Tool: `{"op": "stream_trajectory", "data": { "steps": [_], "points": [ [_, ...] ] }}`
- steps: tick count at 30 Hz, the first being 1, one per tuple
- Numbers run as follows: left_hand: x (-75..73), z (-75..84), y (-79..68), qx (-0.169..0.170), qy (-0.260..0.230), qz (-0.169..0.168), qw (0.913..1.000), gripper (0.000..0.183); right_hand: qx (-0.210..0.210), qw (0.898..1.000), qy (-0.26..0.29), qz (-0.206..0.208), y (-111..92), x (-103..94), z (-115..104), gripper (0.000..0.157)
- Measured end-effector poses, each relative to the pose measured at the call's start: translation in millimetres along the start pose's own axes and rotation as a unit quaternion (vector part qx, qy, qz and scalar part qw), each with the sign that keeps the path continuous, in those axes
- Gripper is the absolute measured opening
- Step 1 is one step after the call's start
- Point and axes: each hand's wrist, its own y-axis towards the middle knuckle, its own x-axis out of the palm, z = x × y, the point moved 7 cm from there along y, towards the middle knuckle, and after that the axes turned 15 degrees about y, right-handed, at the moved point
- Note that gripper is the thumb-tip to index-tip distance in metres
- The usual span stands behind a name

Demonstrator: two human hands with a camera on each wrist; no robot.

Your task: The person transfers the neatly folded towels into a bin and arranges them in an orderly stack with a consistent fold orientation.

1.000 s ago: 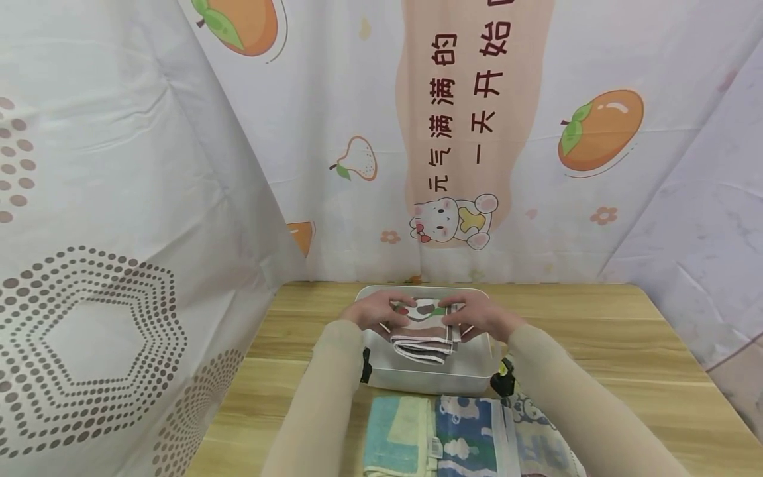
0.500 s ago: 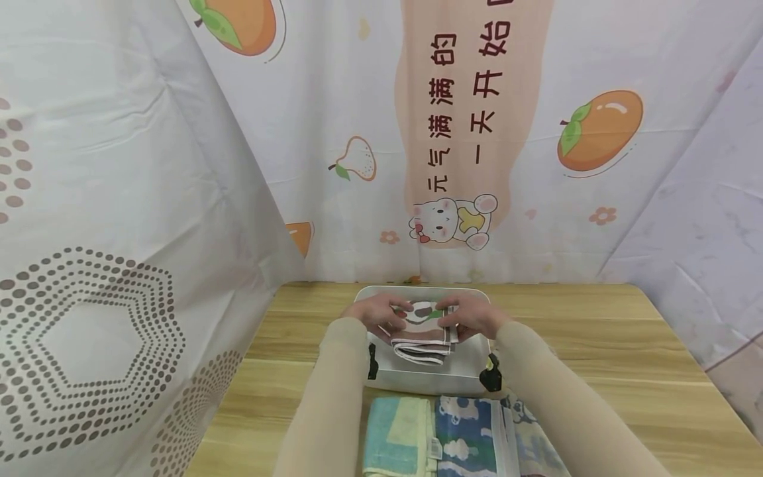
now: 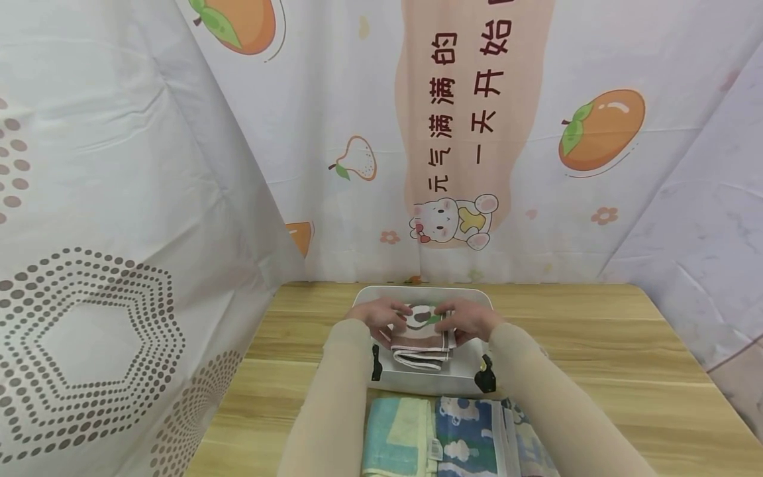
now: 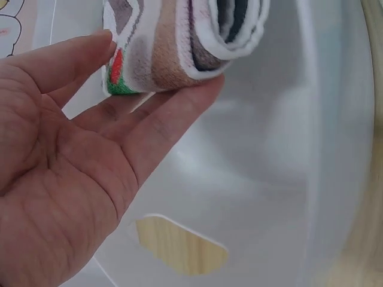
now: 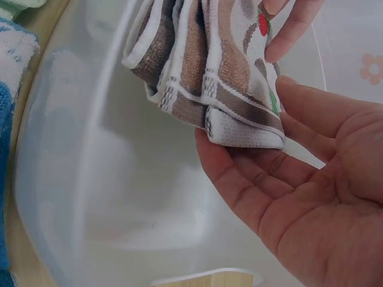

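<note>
A folded terry towel [image 3: 420,339] with brown, grey and white stripes is held level inside the outline of a white plastic bin [image 3: 426,381]. My left hand [image 3: 375,314] pinches its left side, thumb above and fingers underneath. At the opposite side my right hand [image 3: 469,318] grips the towel the same way. In the left wrist view, the rolled folds of the towel [image 4: 173,45] show beyond the left hand [image 4: 66,143]. The right wrist view has the towel's [image 5: 197,72] layered hems between thumb and fingers of the right hand [image 5: 317,179]. Bare bin floor shows beneath it.
In front of the bin lie a folded teal and yellow towel [image 3: 393,434] and a blue patterned towel [image 3: 467,437], with a paler patterned cloth [image 3: 532,445] partly behind the right sleeve. The wooden table [image 3: 614,371] meets a printed curtain [image 3: 357,252] at the back.
Both hands have sunk slightly with the towel toward the bin, and the forearms have drawn a little closer together. The grip on the towel has stayed the same.
</note>
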Motion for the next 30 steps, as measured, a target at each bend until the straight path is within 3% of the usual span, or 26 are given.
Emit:
{"op": "stream_trajectory", "data": {
  "steps": [10,24,30],
  "points": [
    [4.9,-3.8,2.4,-0.02,-0.008,-0.002,0.9998,0.044,0.014,1.0,-0.027,-0.007,2.9,5.5,5.5,0.054],
    [12.7,-11.0,4.3,-0.04,-0.003,-0.026,0.9989,0.045,0.06,0.998,-0.003,-0.027,1.8,11.7,18.0,0.058],
    [13.2,-15.0,3.3,-0.046,-0.029,-0.027,0.9981,0.05,0.067,0.997,-0.023,-0.026,-0.5,11.0,20.4,0.056]
  ]
}}
